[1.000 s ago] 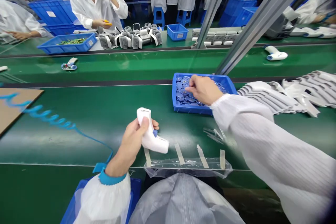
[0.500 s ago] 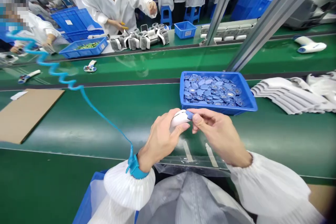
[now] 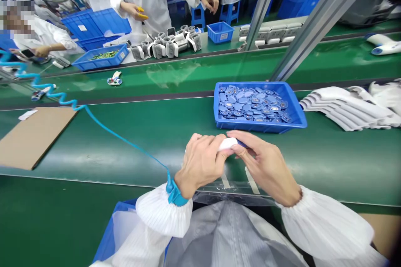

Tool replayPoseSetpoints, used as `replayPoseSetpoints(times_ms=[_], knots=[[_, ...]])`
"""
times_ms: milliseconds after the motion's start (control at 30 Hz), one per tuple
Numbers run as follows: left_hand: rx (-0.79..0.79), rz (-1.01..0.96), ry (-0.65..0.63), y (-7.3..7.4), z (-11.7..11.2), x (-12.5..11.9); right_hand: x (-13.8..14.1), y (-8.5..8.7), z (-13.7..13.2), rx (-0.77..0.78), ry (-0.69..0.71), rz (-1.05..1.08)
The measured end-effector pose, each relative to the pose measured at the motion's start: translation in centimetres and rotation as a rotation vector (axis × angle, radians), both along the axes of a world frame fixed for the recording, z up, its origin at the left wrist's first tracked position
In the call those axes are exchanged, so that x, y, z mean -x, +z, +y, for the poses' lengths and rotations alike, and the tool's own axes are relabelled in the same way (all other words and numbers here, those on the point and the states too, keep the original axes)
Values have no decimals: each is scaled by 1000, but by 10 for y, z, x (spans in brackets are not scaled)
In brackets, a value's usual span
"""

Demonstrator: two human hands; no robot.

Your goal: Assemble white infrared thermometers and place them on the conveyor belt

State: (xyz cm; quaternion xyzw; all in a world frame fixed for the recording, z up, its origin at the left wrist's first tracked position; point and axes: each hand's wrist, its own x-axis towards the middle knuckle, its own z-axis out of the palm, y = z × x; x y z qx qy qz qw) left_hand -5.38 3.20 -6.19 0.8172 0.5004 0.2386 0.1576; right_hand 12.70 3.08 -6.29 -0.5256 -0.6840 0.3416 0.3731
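My left hand is closed round a white plastic housing, most of which its fingers hide. At the housing's right end my right hand pinches a small blue plastic piece, which touches the white part. Whether the two are joined cannot be seen. A blue bin filled with similar blue pieces stands just beyond my hands. A teal wrist strap circles my left wrist, and its coiled cord runs off to the left.
White plastic shells lie stacked right of the bin. Brown cardboard rests at left. A slanted metal post rises behind the bin. Across the green conveyor, a person in white stands by grey-and-white parts.
My hands have shifted slightly right and turned the housing, so less of the blue piece shows. Parts on the far belt moved right. The person opposite moved an arm rightward.
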Motion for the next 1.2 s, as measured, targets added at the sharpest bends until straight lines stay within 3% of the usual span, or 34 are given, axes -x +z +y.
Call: replayPoseSetpoints(times_ms=[100,200,300,433,500,567,667,733,800,833,900,1000,1100,1200], knots=[[-66,-58,7,-4,-3,2,-5,-2,-5,74,4,-25],[-138,-218,329,-17,-4,1,-4,-2,-10,77,-1,-65],[-141,-316,587,-34,-1,-5,1,-5,-16,68,118,-154],[-270,-281,556,-43,8,-9,8,-15,-26,-118,128,-218],[-258,-265,492,-40,10,-4,9,-16,-30,-99,88,-194],[-158,-291,430,-34,6,5,10,-15,-30,79,49,-128],[-114,-455,369,-32,-7,14,11,-11,-24,571,-59,151],[-167,-659,438,-38,-13,14,13,-13,-19,885,-41,332],[-166,-836,597,-48,-12,9,15,-17,-17,976,62,334],[-154,-880,678,-53,-9,6,16,-21,-17,903,118,258],[-130,-867,782,-60,0,1,20,-27,-21,599,196,28],[-112,-742,816,-62,15,-2,26,-35,-31,206,255,-315],[-82,-669,796,-61,25,-1,30,-40,-38,96,245,-526],[27,-792,675,-59,25,4,26,-44,-35,79,214,-442]])
